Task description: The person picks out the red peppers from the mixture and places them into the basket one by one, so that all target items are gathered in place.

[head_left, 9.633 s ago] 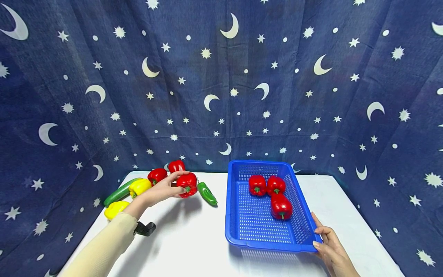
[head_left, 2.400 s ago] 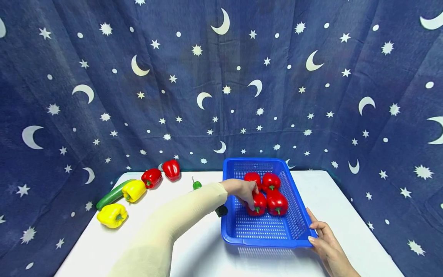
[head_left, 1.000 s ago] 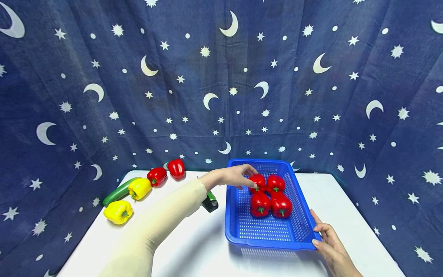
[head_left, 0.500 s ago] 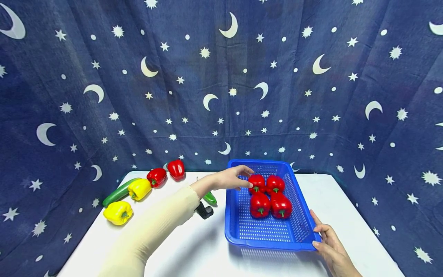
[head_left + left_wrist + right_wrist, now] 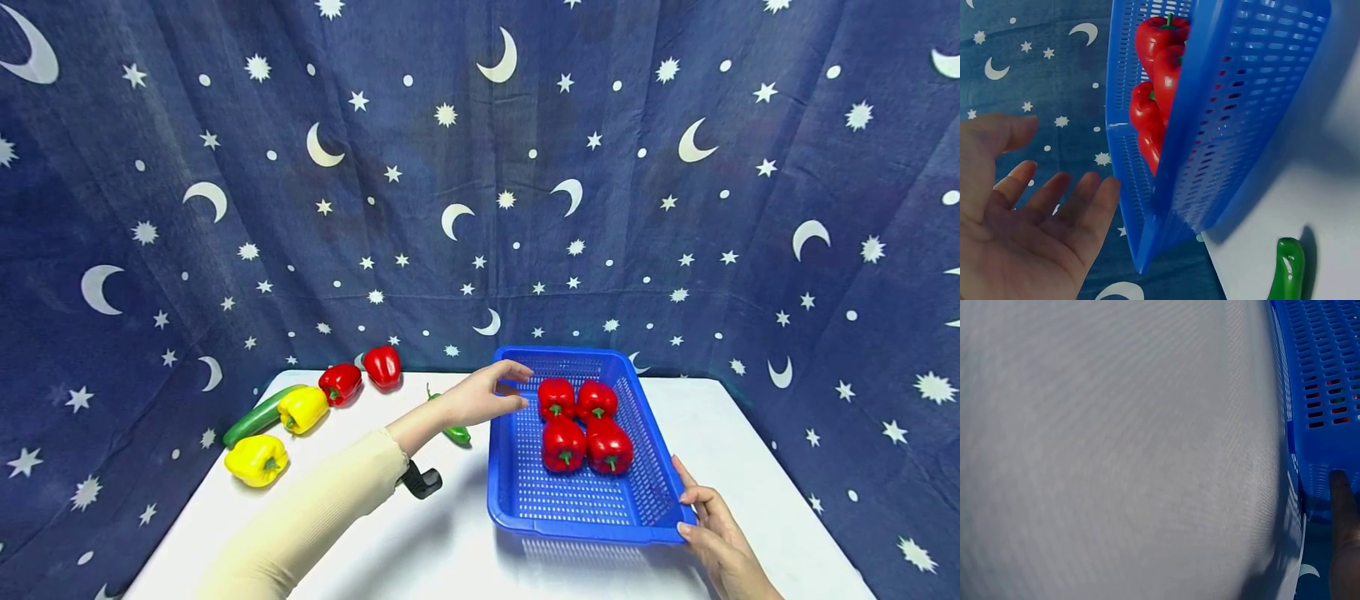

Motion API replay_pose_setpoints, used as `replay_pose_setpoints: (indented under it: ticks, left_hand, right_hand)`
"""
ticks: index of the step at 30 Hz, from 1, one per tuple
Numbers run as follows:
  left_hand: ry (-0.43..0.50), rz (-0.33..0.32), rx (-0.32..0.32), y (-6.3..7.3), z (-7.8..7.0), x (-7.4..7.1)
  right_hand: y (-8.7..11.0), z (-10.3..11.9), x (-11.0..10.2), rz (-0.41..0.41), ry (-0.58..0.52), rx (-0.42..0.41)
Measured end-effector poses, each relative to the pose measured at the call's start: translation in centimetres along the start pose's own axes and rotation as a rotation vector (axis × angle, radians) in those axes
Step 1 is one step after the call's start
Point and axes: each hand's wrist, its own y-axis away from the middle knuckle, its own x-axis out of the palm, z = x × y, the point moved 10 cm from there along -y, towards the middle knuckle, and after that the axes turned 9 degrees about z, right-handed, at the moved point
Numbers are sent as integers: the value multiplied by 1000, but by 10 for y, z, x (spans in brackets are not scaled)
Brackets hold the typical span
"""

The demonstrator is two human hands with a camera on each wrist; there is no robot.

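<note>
A blue plastic basket with perforated walls stands on the white table, several red bell peppers grouped inside it. Over its left rim hovers my left hand, fingers apart and holding nothing. The left wrist view shows this hand spread, palm visible, beside the basket. My right hand grips the basket's near right corner, thumb on the rim. In the right wrist view only a dark finger shows against the blue wall. Partly behind my left wrist lies a green chili pepper.
On the left of the table lie two red bell peppers, two yellow bell peppers and a long green vegetable, perhaps a cucumber. A dark blue curtain with moons and stars surrounds the table's back and sides.
My left hand carried a red bell pepper from the left into the basket, let it go beside the others and has drawn back left and up. My right hand has stayed on the corner.
</note>
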Motion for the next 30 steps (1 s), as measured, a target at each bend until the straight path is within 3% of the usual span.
replay_pose_setpoints:
  ticks: [10,19,30]
  left_hand:
    - [8,-85,23,23,15,-14]
    - [4,-134,-29,50,38,-30]
    - [36,-182,-79,78,63,-48]
  right_hand:
    - [0,-2,-2,-25,-12,23]
    - [-1,2,3,6,-16,-2]
    - [-1,-2,0,-10,12,30]
